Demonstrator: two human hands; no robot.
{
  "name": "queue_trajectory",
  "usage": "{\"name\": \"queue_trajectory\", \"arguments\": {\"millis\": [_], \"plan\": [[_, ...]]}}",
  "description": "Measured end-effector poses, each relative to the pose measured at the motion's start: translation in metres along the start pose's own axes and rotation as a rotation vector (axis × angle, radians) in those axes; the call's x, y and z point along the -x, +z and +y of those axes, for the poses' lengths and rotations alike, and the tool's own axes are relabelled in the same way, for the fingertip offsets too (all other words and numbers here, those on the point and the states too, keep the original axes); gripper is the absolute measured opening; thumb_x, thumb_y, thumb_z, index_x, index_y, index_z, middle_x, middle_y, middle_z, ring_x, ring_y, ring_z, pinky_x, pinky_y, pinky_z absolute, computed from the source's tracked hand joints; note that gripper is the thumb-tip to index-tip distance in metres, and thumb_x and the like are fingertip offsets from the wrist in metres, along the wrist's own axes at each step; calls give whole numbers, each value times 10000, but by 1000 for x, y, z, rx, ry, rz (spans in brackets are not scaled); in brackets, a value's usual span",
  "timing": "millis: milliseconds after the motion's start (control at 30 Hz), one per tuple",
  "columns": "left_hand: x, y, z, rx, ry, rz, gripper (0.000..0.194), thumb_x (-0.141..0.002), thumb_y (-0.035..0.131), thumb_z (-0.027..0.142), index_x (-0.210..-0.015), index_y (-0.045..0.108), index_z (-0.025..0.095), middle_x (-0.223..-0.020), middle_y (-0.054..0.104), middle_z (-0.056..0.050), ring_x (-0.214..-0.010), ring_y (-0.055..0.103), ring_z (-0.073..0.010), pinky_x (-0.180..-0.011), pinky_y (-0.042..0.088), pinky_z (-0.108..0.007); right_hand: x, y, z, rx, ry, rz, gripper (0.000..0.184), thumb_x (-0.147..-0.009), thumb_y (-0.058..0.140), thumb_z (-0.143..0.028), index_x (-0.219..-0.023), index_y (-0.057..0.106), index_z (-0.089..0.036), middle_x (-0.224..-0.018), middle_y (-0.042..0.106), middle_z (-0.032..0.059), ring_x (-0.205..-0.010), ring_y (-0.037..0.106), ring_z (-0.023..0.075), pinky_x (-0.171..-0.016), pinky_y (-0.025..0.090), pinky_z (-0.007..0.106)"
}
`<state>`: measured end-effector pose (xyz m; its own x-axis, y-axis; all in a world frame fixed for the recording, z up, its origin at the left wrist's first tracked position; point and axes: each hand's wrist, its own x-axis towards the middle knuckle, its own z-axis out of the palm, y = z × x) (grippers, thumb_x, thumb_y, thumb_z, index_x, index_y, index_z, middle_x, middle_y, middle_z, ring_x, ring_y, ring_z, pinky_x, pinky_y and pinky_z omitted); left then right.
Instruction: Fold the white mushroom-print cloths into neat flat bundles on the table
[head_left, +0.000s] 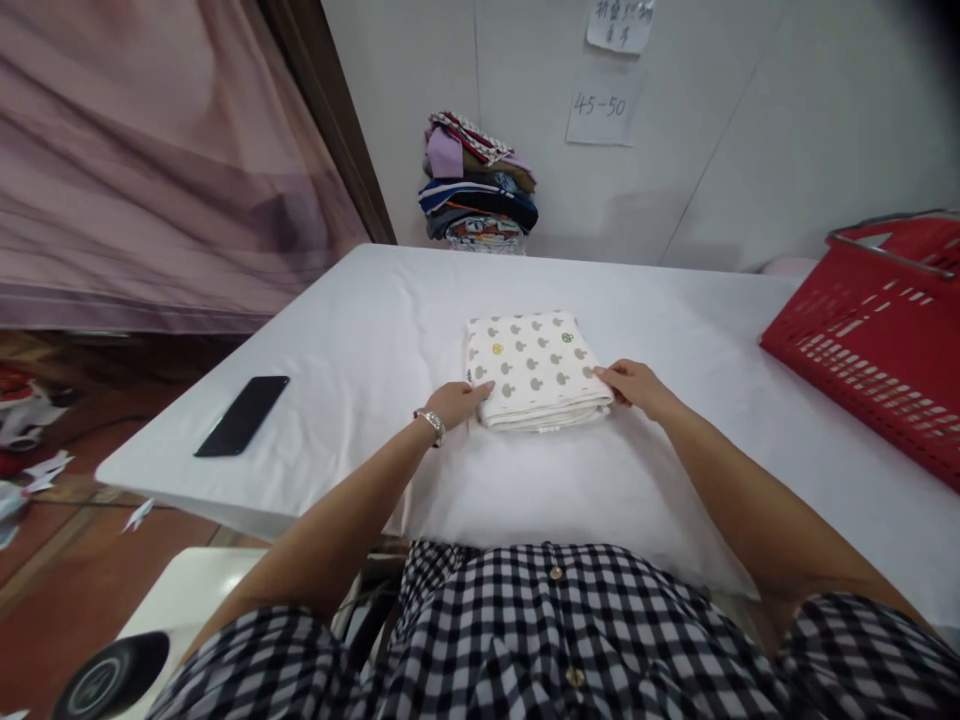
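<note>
A folded cream cloth (534, 368) printed with small grey and yellow shapes lies on the white table (360, 340) in front of me. My left hand (457, 402), with a watch on the wrist, grips the cloth's near left corner, thumb on top. My right hand (636, 386) holds the near right corner, fingers curled against the folded edge. Both arms reach out over the table's front edge.
A black phone (242, 415) lies on the table's left side. A red plastic basket (877, 330) stands at the right. A stack of folded clothes (478, 180) sits by the back wall. Pink curtain at left; a white stool (180, 600) is below.
</note>
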<state>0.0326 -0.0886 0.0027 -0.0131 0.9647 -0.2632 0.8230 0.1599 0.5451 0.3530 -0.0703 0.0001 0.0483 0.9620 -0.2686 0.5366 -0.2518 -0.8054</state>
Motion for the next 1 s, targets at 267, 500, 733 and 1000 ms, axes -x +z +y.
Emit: {"name": "queue_trajectory", "arguments": {"millis": [267,500,733,1000], "plan": [[-2,9,-2,280,-30,68,412,-631,634,536,-480,443,205,-465,444,19,-522,460,-140,-510,290,-255,-4,9,0,-79,-4,-9,396,-644,699,-533,-655,497,-193,-419,444,-44,-378,398,77,-367,279,209],[0,8,-11,102,-32,97,480,-663,593,569,-444,365,207,-450,427,11,-498,449,-144,-502,260,-270,10,18,9,-2,-16,-15,389,-683,651,-550,-650,488,-199,-435,486,-30,-384,442,89,-375,312,208],[27,14,-11,183,-19,229,600,-673,537,670,-1038,572,195,-896,636,-56,-772,588,-203,-634,392,-269,16,4,-2,-67,-20,-48,390,-693,645,-558,-658,508,-195,-440,495,-24,-393,425,83,-391,309,213],[52,20,-5,-168,161,212,608,-738,540,567,-1255,452,259,-1166,532,-77,-949,569,-236,-716,440,-303,11,11,-4,25,-59,-88,315,-728,624,-466,-639,483,-199,-418,500,-33,-367,427,86,-390,308,211]]}}
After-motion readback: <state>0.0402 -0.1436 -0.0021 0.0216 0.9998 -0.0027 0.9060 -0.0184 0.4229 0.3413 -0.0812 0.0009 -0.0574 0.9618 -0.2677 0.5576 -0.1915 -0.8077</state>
